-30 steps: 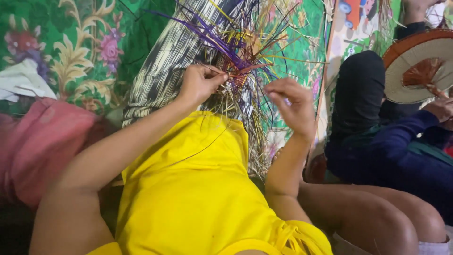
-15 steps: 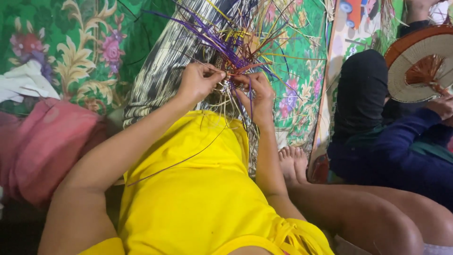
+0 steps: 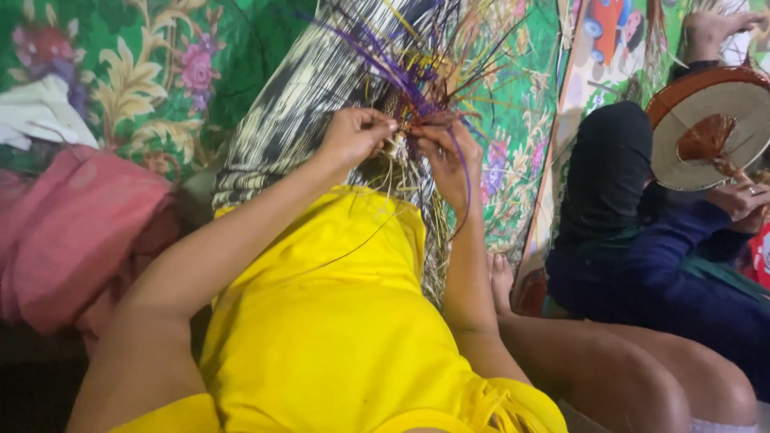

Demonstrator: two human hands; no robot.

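Observation:
A bundle of thin straw strands (image 3: 417, 76), purple, yellow and tan, fans upward from a small woven knot above my raised knees, which are covered by a yellow garment (image 3: 337, 321). My left hand (image 3: 355, 135) pinches the strands at the knot from the left. My right hand (image 3: 449, 156) grips the strands from the right, with a purple strand curling down past its fingers. Loose pale strands hang down below both hands.
A black-and-white patterned cloth (image 3: 297, 104) lies behind the strands on a green floral mat (image 3: 144, 72). A pink cloth (image 3: 72, 232) and a white cloth (image 3: 40, 112) lie at left. At right another person in dark blue holds a round woven fan (image 3: 706, 128).
My right hand moved left from open air onto the strands and closed beside my left hand at the knot. My left hand stayed at the knot.

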